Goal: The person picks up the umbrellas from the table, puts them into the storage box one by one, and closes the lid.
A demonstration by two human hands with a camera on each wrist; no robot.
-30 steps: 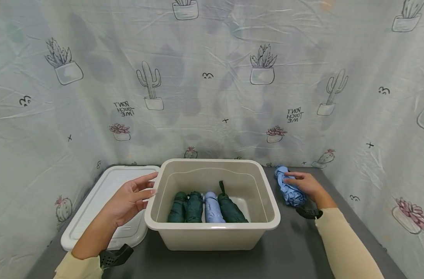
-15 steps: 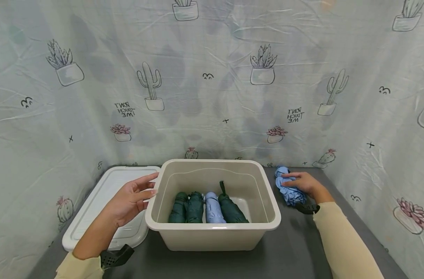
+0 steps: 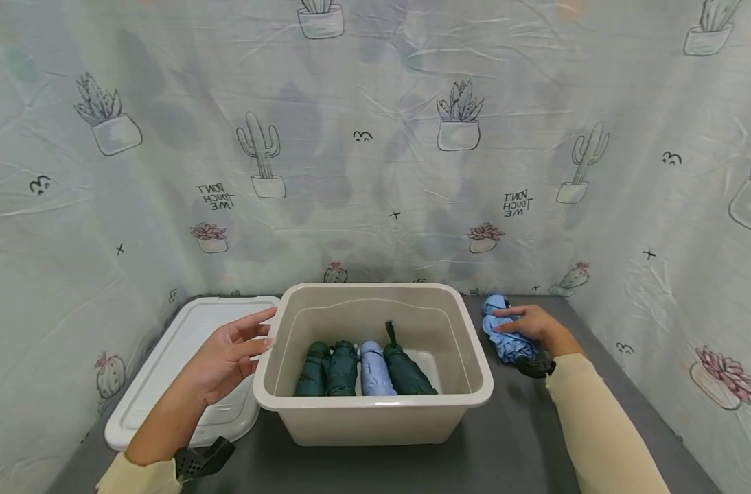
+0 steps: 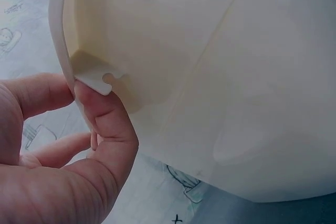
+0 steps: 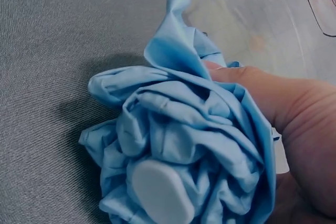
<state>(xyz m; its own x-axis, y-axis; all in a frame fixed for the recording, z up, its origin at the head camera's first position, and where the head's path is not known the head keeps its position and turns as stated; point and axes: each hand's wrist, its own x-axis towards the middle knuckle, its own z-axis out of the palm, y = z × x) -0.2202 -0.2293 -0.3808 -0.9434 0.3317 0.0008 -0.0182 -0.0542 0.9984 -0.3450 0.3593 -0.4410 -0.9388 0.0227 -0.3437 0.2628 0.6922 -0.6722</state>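
Observation:
In the head view my left hand (image 3: 230, 358) pinches the left rim of a beige plastic storage box (image 3: 384, 422); the left wrist view shows the thumb tip under the lip. Inside lie three dark green folded umbrellas (image 3: 342, 370) and a light blue one (image 3: 377, 370), side by side. To the right of the box, my right hand (image 3: 539, 328) grips a loosely bundled blue umbrella (image 3: 504, 339) lying on the table. The right wrist view shows its crumpled folds and white end (image 5: 161, 192), with the thumb against its side and the other fingers mostly hidden.
A white lid (image 3: 227, 405) lies on the grey table (image 3: 493, 453) to the left of the box, partly under my left forearm. A cactus-print curtain (image 3: 351, 171) closes off the back and both sides.
My right hand and wrist have shifted slightly left over the bundled umbrella. The left hand keeps its place on the box rim, and the view has turned a little.

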